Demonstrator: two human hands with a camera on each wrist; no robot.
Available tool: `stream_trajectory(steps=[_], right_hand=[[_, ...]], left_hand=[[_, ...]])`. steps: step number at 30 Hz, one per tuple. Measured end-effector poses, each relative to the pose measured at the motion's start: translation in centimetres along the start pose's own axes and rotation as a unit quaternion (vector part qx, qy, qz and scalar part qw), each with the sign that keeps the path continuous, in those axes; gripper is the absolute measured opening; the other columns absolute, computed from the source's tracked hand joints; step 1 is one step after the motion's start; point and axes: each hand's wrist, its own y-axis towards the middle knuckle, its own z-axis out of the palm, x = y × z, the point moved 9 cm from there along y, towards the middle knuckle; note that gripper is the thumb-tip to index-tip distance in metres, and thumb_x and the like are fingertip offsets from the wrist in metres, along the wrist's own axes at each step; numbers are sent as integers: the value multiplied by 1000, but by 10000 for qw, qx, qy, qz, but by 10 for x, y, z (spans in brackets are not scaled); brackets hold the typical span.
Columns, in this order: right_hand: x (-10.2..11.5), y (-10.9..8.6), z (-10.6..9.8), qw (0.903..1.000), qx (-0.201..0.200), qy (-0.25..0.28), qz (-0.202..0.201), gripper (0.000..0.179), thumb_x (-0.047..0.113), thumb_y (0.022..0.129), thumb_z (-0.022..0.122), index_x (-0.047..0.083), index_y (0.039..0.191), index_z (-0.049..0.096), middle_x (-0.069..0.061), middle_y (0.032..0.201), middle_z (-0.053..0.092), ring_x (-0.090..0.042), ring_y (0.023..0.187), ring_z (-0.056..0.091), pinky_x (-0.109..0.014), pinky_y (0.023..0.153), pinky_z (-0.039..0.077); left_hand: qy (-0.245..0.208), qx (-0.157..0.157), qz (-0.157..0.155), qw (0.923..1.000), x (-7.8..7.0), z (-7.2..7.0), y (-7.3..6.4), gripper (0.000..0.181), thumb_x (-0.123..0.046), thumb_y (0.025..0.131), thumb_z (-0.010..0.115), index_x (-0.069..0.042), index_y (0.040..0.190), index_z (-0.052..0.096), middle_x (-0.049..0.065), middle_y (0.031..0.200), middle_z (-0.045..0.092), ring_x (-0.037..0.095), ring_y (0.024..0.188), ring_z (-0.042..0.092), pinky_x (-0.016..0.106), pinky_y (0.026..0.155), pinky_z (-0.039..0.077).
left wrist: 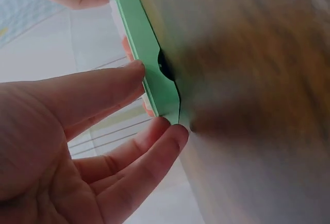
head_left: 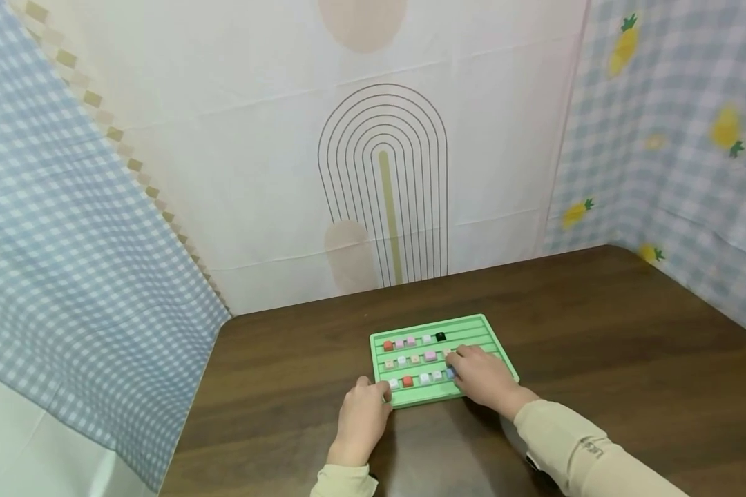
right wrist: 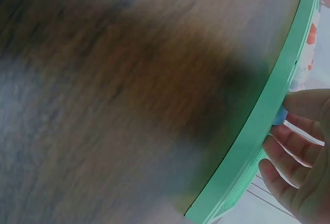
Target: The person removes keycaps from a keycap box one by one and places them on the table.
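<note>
A light green tray (head_left: 423,396) with grooved rows lies on the table, carrying small coloured blocks. My left hand (head_left: 364,413) grips the tray's near left corner. In the left wrist view its thumb (left wrist: 116,82) presses the front side while the fingertips (left wrist: 175,134) sit at the corner. Over the right part of the tray, my right hand (head_left: 485,378) pinches a blue block (right wrist: 280,116) in the nearest row. The thumb and a finger lie on either side of that block. Red (head_left: 407,381) and white blocks (head_left: 425,378) stand to its left.
In the far row stand a red block (head_left: 388,345), pink ones and a black block (head_left: 441,337). The middle row holds several pale blocks and a pink block (head_left: 430,356). A dark wooden table (head_left: 273,386) extends around the tray, with patterned cloth (head_left: 273,172) hanging behind.
</note>
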Motion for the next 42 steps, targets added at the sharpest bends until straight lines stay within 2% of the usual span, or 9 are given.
stream_trajectory(steps=[6, 10, 18, 25, 29, 35, 39, 42], right_hand=[[-2, -1, -7, 9992, -296, -232, -97, 10, 9, 79, 69, 13, 87, 65, 0, 82, 60, -19, 75, 58, -28, 53, 44], [-2, -2, -9, 9988, -367, -269, -157, 9, 9, 79, 69, 15, 85, 64, 1, 80, 59, -17, 72, 56, -27, 54, 44], [1, 1, -12, 9988, -406, -217, -176, 9, 8, 80, 67, 15, 85, 64, 1, 81, 60, -17, 73, 57, -29, 54, 45], [-6, 0, -20, 9986, -475, -203, -85, 9, 13, 81, 68, 13, 90, 66, -1, 84, 62, -19, 78, 60, -31, 59, 50], [-29, -4, -34, 9989, -419, -22, 190, 13, 16, 83, 67, 11, 94, 66, -3, 89, 63, -20, 82, 61, -35, 64, 52], [-88, -21, -51, 9955, -259, 232, 879, 17, 17, 85, 65, 9, 100, 65, -7, 92, 63, -23, 80, 60, -39, 61, 50], [-119, -37, -49, 9926, -14, 280, 1183, 17, 17, 86, 64, 8, 100, 65, -9, 93, 61, -23, 78, 59, -38, 60, 48], [-133, -47, -40, 9900, 303, 362, 1332, 16, 16, 86, 63, 8, 100, 64, -10, 93, 60, -23, 77, 58, -39, 61, 48]], left_hand=[[-128, -65, 126, 9998, -3, 0, 2, 10, -11, 70, 78, -11, 74, 68, 4, 68, 59, 21, 60, 57, 27, 53, 46], [-157, -115, 155, 9997, -5, -2, 2, 9, -9, 70, 77, -10, 73, 69, 3, 68, 59, 20, 60, 58, 26, 53, 47], [-170, -91, 10, 9998, -1, -3, 2, 10, -6, 70, 77, -10, 73, 68, 3, 69, 58, 21, 61, 59, 26, 52, 47], [-227, -166, 146, 9995, -1, -3, 1, 10, -3, 71, 76, -9, 74, 69, 4, 70, 59, 22, 59, 58, 26, 51, 47], [-249, -127, 200, 9994, -1, -3, 2, 10, -2, 71, 75, -8, 75, 69, 5, 70, 59, 23, 59, 59, 27, 51, 47], [-234, -93, 159, 9996, 3, -4, 3, 11, -1, 70, 75, -8, 75, 69, 5, 70, 59, 24, 60, 59, 27, 50, 47], [-197, -166, 200, 9995, 3, -5, 2, 11, 0, 70, 75, -8, 74, 69, 5, 69, 59, 24, 59, 59, 27, 50, 47], [-170, -171, 214, 9995, 3, -3, 1, 12, 0, 70, 75, -9, 73, 68, 4, 69, 59, 24, 58, 59, 27, 49, 47]])
